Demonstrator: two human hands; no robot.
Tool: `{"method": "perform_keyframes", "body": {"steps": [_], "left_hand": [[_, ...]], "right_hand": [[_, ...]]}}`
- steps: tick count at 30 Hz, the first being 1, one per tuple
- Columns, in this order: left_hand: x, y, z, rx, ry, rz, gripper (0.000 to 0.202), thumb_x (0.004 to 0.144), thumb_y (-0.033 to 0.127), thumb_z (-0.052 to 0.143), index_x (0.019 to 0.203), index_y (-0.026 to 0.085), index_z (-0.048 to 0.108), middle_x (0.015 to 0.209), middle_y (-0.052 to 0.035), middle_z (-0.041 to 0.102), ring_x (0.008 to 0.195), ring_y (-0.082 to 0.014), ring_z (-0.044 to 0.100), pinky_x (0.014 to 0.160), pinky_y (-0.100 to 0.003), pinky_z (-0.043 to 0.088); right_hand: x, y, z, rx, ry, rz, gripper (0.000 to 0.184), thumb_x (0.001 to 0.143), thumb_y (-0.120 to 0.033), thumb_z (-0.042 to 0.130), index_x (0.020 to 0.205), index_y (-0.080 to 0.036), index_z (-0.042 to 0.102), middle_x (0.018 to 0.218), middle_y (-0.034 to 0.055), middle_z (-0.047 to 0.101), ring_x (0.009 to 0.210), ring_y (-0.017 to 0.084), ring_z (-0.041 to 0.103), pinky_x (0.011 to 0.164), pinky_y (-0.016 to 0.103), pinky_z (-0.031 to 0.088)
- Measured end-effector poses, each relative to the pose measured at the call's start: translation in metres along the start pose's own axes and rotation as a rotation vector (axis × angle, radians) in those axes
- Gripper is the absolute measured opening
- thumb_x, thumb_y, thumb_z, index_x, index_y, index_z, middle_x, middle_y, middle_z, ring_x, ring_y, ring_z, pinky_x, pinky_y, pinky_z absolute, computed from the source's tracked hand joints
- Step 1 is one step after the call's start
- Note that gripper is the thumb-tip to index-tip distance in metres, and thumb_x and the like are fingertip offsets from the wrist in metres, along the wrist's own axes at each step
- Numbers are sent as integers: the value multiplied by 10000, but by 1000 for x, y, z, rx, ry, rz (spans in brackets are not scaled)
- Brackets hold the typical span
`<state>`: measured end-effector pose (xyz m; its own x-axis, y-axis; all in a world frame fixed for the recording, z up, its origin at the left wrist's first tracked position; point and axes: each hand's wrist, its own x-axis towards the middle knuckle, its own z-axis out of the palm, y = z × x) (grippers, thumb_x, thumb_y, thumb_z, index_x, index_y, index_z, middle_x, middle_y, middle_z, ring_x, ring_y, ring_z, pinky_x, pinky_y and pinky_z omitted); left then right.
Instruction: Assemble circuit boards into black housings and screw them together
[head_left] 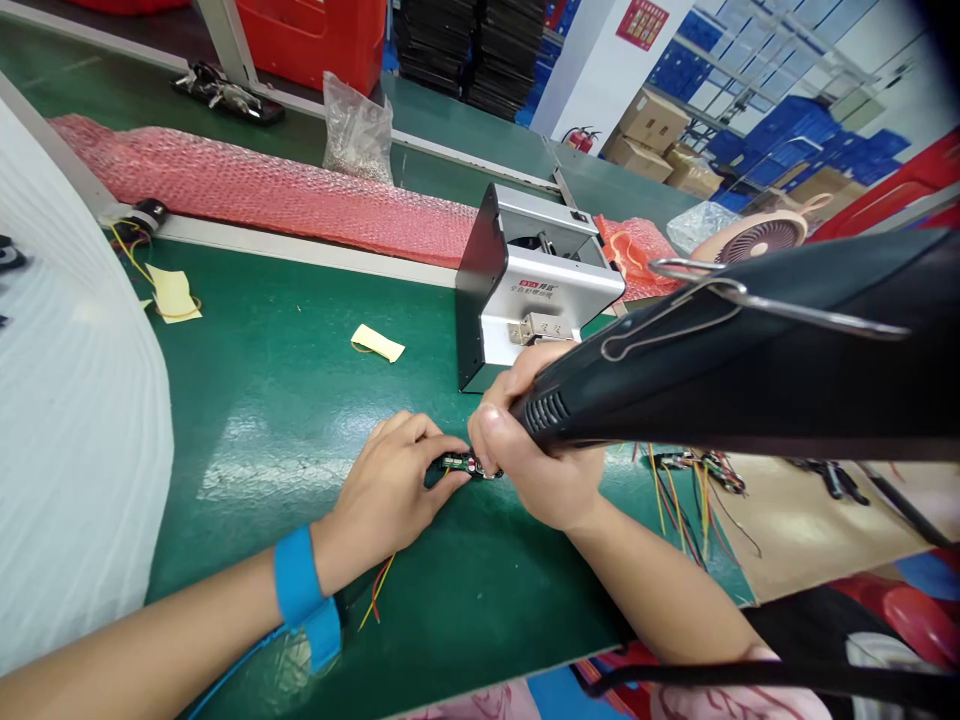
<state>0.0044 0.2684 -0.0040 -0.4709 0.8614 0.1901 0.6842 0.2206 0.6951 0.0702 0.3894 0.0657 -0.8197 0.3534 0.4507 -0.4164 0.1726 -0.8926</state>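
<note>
Green table (262, 380), slim circuit board (454, 463)

Bench (255, 390): smooth, green, shiny where light hits. Big tool (757, 375): black, smooth, looks like plastic. Hook (817, 312) on it: shiny metal wire. Silver machine (551, 265): smooth metal look. Pink bubble wrap (300, 195): bumpy plastic. Clear bag (358, 135): crinkly plastic. Yellow slip (381, 344): matt, like paper. Wrist band (296, 575): like cloth.
</note>
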Motion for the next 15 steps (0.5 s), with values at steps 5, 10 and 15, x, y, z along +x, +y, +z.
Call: {"method": "perform_keyframes", "body": {"steps": [5,10,15], "left_hand": [[-1,3,1,11,-6,-35,162,813,226,644,971,243,615,875,-29,547,878,-245,491,758,-401,395],[-2,3,3,27,-7,-39,146,820,259,652,947,216,595,836,-21,524,820,-227,471,695,-370,370],[-2,2,2,32,-22,-41,156,826,253,638,974,220,600,890,-34,535,868,-238,474,743,-386,383]], "right_hand": [[2,5,0,57,-13,34,188,819,-126,522,818,-250,380,562,-95,396,365,69,384,390,251,339],[4,8,-3,68,52,44,171,808,-103,518,785,-230,407,562,-95,416,372,56,380,407,245,354],[-4,10,0,-40,21,61,153,809,-165,537,786,-236,403,551,-89,409,389,72,401,420,256,384]]}}
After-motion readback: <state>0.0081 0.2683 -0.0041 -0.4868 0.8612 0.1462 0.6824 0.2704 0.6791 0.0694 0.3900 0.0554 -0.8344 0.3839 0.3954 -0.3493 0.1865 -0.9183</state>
